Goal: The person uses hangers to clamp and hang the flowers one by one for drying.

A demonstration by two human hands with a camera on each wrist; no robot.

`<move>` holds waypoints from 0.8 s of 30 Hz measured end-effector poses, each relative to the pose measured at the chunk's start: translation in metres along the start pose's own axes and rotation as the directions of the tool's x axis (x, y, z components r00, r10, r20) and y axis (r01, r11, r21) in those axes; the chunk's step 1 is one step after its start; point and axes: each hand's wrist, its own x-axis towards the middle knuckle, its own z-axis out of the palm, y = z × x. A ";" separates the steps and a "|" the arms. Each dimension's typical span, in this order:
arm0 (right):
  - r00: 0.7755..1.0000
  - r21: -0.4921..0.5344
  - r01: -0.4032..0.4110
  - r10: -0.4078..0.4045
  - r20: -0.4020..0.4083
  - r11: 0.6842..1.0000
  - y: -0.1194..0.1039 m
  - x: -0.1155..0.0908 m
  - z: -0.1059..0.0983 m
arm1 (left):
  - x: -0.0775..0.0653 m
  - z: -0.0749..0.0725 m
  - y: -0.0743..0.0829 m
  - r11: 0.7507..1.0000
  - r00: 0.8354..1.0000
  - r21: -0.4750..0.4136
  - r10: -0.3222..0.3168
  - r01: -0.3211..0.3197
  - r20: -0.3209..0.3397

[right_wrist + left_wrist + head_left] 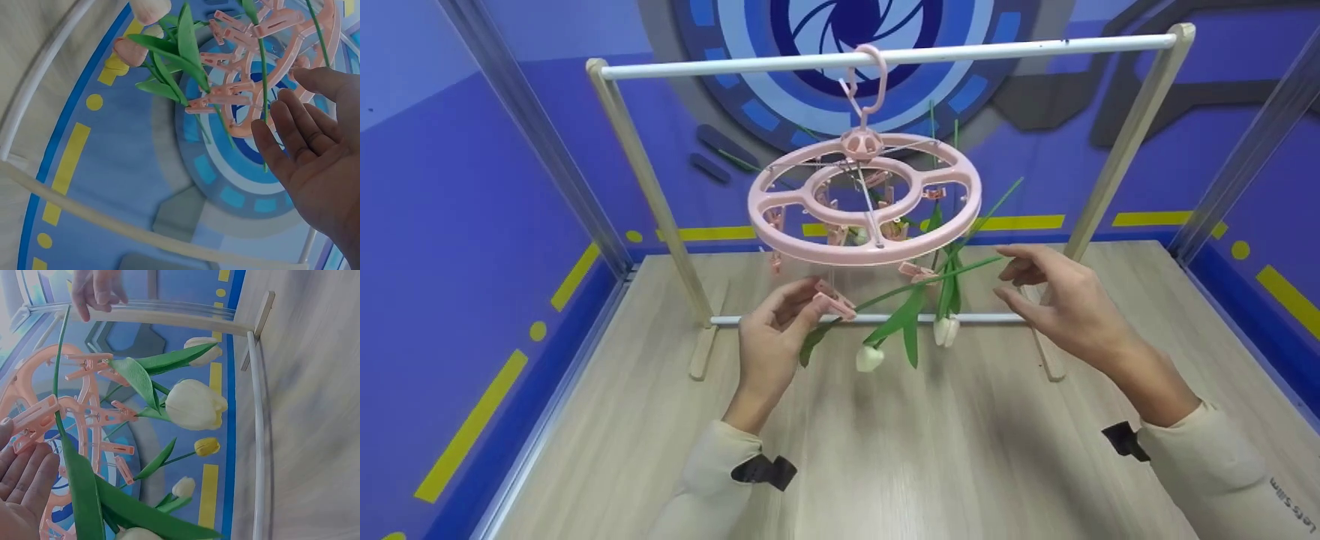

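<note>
My left hand [772, 330] pinches a pink clothespin [835, 301] between thumb and fingers, below the near rim of a round pink hanging dryer [802, 250]. A green tulip stem [61, 363] passes at the clothespin's jaws in the left wrist view, with broad leaves [83, 495] beyond it. The stem slants up to the right in the head view. Close to its free end is my right hand [1057, 300], fingers apart and loosely bent, holding nothing. White tulips [870, 358] hang heads down under the dryer, a second white bloom [946, 331] beside them.
The dryer's hook [874, 79] hangs on the white top bar [997, 50] of a wooden-legged rack [1132, 142]. A lower white bar [990, 319] crosses behind the blooms. Blue walls [435, 225] enclose the wood-grain table [885, 450]. A yellow tulip [207, 446] also hangs there.
</note>
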 end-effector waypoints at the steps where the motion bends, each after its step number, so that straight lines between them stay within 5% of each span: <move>1: 1.000 0.006 -0.009 0.009 0.002 1.000 0.002 -0.002 -0.001 | 0.000 -0.001 0.001 1.000 1.000 0.005 -0.008 0.008 -0.001; 14: 0.996 0.008 -0.090 0.090 0.020 0.996 0.034 -0.024 -0.010 | 0.000 -0.020 -0.001 0.996 1.000 0.087 -0.002 0.003 -0.015; 20: 0.989 -0.049 -0.143 0.145 0.039 0.988 0.048 -0.035 -0.021 | 0.005 -0.040 0.001 0.995 0.998 0.104 0.004 0.002 -0.060; 24: 0.977 -0.099 -0.203 0.208 0.050 0.974 0.058 -0.045 -0.029 | 0.010 -0.057 0.000 0.978 0.994 0.205 0.060 -0.041 -0.088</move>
